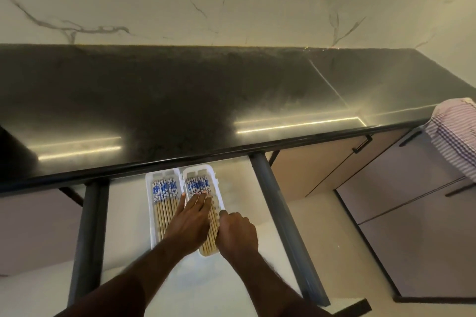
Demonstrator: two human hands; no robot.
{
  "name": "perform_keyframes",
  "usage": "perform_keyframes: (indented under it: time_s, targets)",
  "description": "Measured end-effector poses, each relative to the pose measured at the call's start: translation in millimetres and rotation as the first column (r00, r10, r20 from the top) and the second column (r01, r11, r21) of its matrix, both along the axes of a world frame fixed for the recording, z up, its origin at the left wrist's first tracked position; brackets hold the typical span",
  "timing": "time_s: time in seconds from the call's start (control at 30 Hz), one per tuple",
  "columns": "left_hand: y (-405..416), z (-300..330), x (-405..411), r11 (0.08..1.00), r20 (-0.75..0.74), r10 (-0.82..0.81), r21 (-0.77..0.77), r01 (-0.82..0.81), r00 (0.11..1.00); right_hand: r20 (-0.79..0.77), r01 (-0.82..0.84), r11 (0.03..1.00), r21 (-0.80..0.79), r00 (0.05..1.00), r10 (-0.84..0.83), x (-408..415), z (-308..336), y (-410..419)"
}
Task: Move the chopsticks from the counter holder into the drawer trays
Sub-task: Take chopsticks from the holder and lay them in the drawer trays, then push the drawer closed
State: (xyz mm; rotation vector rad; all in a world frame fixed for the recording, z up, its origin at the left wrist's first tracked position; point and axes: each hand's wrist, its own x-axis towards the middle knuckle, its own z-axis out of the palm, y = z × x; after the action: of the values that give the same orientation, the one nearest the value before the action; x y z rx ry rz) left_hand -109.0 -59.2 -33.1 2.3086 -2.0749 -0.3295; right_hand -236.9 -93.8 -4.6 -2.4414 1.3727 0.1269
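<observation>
Tray [215, 189] far ends under counter [180, 100]

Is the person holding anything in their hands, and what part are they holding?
The right hand grips the right tray by its right rim, near the middle. The left hand holds nothing; its straight fingers press flat on the chopsticks there.

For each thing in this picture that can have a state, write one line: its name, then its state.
Drawer: pulled open.
Left tray: chopsticks lying in it.
Right tray: chopsticks lying in it.
Left hand: flat on the right tray's chopsticks.
Right hand: curled at the right tray's edge.
Cabinet doors: closed.
</observation>
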Motion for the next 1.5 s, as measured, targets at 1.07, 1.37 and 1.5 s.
perform_keyframes:
  time_s: [1.07,1.37,1.5]
  targets:
    - [210,187,-84,0.822,-0.036,0.365,-0.457,-0.341,0.93,0.467,-0.043,0.892,-0.45,0.84,0.275,-80,171,148]
    - [274,127,-89,0.815,-0.097,0.389,-0.427,-0.391,0.916,0.417,-0.1,0.913,-0.396,0.866,0.276,-97,114,199]
    - [305,90,-93,0.823,-0.164,0.42,-0.346,-0.45,0.893,0.334,-0.128,0.916,-0.381,0.905,0.265,-114,79,222]
